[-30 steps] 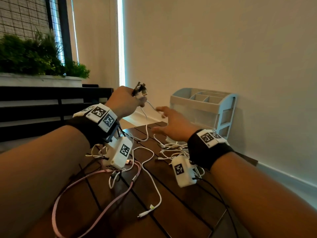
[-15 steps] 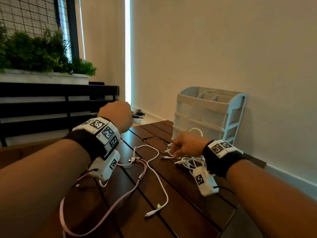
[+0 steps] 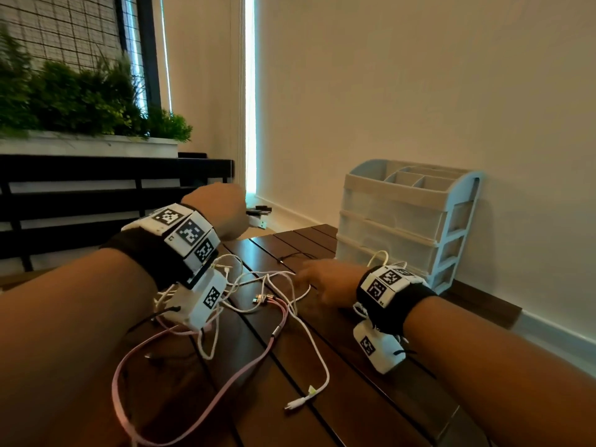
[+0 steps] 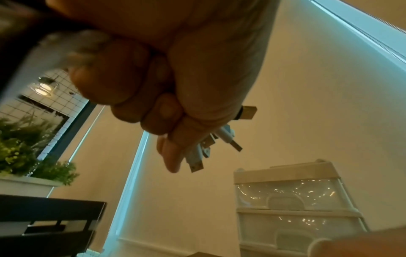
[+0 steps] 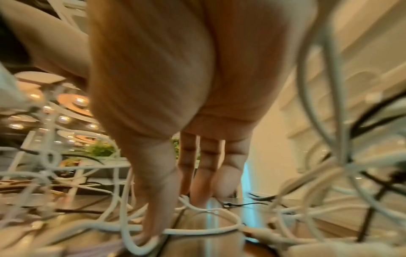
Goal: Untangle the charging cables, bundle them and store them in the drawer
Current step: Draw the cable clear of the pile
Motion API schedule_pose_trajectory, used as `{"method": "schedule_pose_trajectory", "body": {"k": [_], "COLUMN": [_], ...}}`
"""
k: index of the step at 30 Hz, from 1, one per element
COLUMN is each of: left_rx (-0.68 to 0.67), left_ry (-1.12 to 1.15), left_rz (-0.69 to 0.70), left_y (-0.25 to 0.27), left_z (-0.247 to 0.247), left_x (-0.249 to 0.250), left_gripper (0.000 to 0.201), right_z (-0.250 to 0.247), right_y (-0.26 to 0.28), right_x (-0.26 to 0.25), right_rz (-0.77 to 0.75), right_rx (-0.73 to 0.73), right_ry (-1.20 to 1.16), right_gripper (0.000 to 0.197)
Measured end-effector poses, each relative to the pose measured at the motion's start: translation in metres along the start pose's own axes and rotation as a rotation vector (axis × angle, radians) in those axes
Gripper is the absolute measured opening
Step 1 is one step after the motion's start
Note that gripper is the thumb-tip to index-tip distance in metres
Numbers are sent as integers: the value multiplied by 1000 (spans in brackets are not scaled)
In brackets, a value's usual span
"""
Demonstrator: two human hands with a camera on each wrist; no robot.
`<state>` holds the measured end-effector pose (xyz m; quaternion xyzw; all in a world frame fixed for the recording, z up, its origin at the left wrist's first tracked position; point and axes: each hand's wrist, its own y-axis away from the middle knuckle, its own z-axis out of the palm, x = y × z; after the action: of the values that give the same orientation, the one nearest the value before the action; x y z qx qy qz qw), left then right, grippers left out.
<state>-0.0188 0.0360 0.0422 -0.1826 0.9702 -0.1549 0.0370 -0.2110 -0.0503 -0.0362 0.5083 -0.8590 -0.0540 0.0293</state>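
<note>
My left hand is raised above the table's far left, and in the left wrist view it is a fist gripping several USB plug ends. White cables and a pink cable trail from it in a tangle over the dark wooden table. My right hand is low over the tangle. In the right wrist view its straight fingers point down at the table among white cables, with the thumb touching one. The translucent drawer unit stands shut at the back right.
A thin black cable lies in front of the drawer unit. The wall runs along the right side. A black slatted bench and a planter with greenery stand beyond the table's left edge.
My left hand has come down from its higher position, still holding the plugs. My right hand dropped from mid-air to the cables on the table and slid slightly left.
</note>
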Motion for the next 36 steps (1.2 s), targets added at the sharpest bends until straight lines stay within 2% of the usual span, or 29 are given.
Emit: {"method": "schedule_pose_trajectory", "body": {"k": [1, 3, 5, 8, 10, 16, 19, 21, 22, 24, 27, 30, 33, 36], "left_rx": [12, 52, 89, 122, 145, 218, 261, 279, 275, 237, 126, -21, -130, -114], "left_ry": [8, 29, 50, 68, 69, 107, 111, 132, 145, 166, 193, 232, 294, 274], "left_rz": [-21, -62, -90, -96, -87, -128, -113, -95, -84, -61, -20, 76, 104, 54], "left_y": [0, -3, -6, -8, -7, 0, 4, 8, 10, 14, 22, 25, 22, 18], "left_z": [-2, -9, -18, -29, -37, -67, -77, -80, -80, -77, -64, -41, -18, -7], "left_x": [-3, -11, -18, -25, -27, -37, -35, -31, -28, -22, -14, -2, 6, 0], "left_gripper": [15, 18, 20, 21, 21, 30, 28, 25, 25, 24, 29, 44, 34, 28], "right_z": [-1, 3, 8, 10, 9, -3, -6, -13, -17, -20, -22, -33, -53, -68], "right_y": [4, 8, 8, 3, 0, -4, -14, -18, -19, -23, -28, -30, -26, -18], "right_x": [-9, -21, -23, -14, -8, -2, -4, -11, -16, -25, -34, -37, -39, -30], "right_rz": [-41, -30, -11, 53, 104, 210, 277, 251, 212, 115, 34, 12, 10, 0], "right_rx": [-72, -252, -279, -205, -185, -46, 51, 151, 177, 181, 198, 401, 544, 581], "right_ry": [-26, -48, -40, -37, -108, -180, -472, -607, -575, -424, -244, -155, -103, -169], "right_gripper": [41, 46, 42, 22, 15, 38, 30, 30, 31, 48, 64, 46, 29, 19]}}
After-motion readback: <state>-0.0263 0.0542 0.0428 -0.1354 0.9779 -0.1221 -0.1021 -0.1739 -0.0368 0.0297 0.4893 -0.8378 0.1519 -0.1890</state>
